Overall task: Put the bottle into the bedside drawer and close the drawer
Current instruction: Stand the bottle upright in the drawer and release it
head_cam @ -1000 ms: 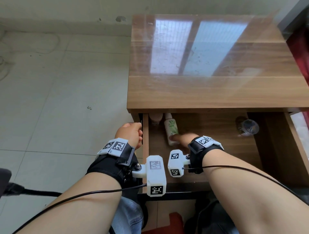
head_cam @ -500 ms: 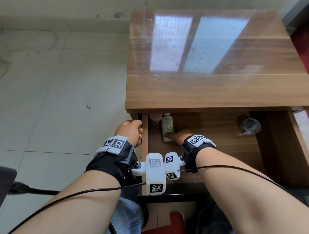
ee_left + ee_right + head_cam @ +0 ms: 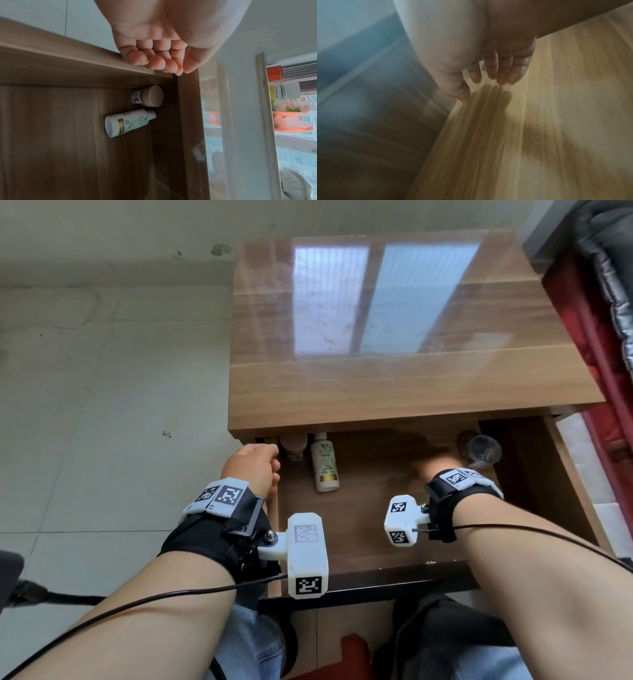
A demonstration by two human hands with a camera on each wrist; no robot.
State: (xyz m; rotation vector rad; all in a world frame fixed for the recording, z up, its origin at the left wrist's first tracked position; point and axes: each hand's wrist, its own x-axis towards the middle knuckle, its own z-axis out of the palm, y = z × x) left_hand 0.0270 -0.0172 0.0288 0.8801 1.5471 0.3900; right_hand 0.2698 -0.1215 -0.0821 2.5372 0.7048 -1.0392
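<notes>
Bottle lies lengthwise in the drawer's back-left corner; left hand grips the left wall, right hand relaxed, empty.

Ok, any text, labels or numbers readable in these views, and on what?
No words can be read.
White bottle in the drawer: printed label, too small and blurred.
Brown-capped jar: label unreadable.
Wrist-camera markers: square black-and-white codes, no letters.
</notes>
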